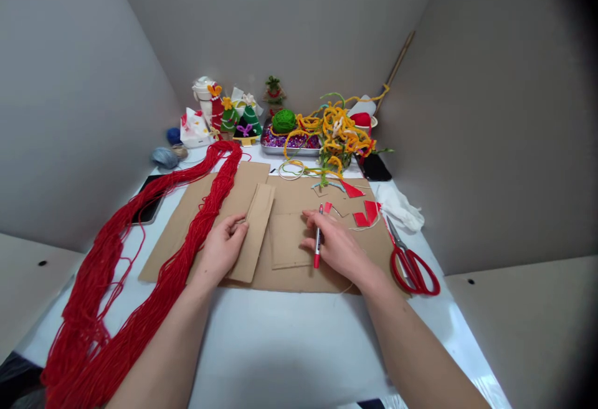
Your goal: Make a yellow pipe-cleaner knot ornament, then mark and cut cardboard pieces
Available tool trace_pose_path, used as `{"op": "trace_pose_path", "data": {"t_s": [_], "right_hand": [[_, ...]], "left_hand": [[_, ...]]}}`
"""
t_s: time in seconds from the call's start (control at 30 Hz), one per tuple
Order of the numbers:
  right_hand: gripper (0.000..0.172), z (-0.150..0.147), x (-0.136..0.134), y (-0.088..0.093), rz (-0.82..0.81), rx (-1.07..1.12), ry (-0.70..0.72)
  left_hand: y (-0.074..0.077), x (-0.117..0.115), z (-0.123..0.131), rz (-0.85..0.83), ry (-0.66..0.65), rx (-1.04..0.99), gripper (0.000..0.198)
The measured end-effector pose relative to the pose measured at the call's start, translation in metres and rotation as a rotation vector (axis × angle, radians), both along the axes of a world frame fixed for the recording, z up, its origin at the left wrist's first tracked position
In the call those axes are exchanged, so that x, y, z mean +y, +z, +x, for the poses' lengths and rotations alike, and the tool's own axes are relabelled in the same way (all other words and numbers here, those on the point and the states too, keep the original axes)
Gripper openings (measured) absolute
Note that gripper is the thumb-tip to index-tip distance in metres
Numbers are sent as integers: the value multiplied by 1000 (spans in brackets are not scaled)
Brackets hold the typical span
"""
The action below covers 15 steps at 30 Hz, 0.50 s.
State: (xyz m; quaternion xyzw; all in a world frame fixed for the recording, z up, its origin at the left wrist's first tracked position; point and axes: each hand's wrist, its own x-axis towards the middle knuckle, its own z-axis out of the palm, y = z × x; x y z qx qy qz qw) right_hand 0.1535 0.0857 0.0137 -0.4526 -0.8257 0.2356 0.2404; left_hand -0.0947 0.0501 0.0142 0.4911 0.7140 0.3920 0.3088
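My left hand grips a folded strip of brown cardboard along its left edge, thumb on top. A red-and-white marker pen is tucked between the fingers of my right hand, its red end pointing toward me. The fingertips of that hand are over a square piece of cardboard, whose right part they hide. Both pieces are on a large cardboard sheet. Red scraps lie right of my right hand, and red-handled scissors rest farther right.
A long skein of red yarn runs down the left side, partly over a dark tablet. At the back are a metal tray of beads, a green yarn ball, tangled yellow yarn and a phone. Crumpled tissue lies right.
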Motion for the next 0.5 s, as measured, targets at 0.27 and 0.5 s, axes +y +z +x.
{"op": "trace_pose_path", "data": {"t_s": [0.27,0.5], "right_hand": [[16,2,2,-1,8,85,-134],[13,3,3,-5,20,127,-228]], "left_hand": [[-6,0,6,14,108,-561,43],[-3,2,7,72,175,-588,38]]}}
